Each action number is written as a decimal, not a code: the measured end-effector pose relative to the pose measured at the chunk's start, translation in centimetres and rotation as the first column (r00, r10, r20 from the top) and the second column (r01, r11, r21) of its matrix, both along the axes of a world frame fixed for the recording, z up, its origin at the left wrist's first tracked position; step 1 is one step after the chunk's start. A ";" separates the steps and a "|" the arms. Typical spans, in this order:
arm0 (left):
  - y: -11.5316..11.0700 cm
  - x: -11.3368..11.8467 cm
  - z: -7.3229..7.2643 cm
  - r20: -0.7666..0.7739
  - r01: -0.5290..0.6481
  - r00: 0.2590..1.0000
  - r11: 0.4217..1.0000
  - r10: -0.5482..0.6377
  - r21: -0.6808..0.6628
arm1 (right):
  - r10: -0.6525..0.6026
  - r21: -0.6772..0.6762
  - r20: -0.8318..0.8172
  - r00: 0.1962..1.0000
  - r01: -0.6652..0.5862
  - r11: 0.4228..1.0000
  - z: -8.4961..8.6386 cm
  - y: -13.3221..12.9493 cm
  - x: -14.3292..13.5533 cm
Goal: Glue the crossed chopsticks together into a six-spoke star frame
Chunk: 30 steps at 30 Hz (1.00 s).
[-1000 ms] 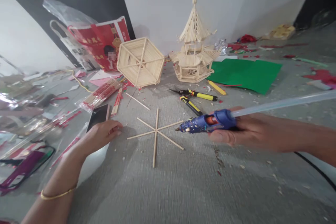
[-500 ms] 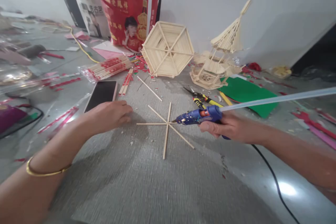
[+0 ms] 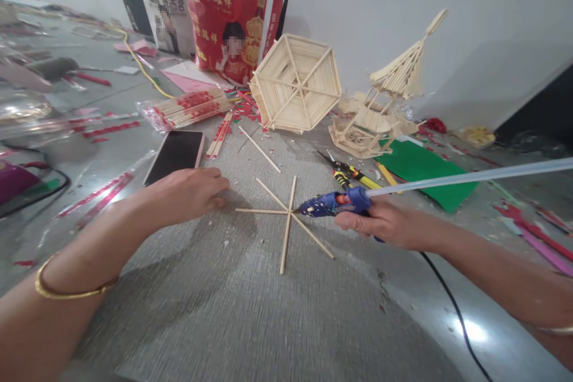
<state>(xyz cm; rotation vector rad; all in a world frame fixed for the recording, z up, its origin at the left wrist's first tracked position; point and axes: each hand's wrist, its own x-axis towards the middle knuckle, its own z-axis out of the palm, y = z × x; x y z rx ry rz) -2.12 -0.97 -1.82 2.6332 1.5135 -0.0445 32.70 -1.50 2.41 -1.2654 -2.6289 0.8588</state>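
Several thin sticks cross in a star on the grey surface between your hands. Your right hand has its grip wrapped around a blue glue gun, nozzle at or just beside the star's centre; you can't tell whether they touch. Your left hand curls loosely, nothing visible in its grip, near the phone. Because no finger steadies the star, a nozzle nudge could skew it. Snagging the black cord might jerk your aim; excess glue could bond sticks to the surface.

Glare spots the floor; left edge seems blurred.
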 end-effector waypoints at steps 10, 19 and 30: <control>-0.2 0.2 0.3 -0.063 -0.006 0.998 1.000 0.005 -0.023 | 0.003 0.000 0.074 0.997 -0.003 1.000 -0.1 0.5 -0.1; -0.1 0.3 0.4 -0.067 -0.005 0.998 0.999 0.003 -0.036 | 0.044 0.034 0.083 0.996 -0.047 0.998 -0.3 0.7 -0.2; -0.1 0.2 0.2 -0.065 0.002 0.998 1.000 -0.004 -0.019 | 0.062 0.033 0.098 0.993 -0.066 0.997 -0.2 0.8 -0.3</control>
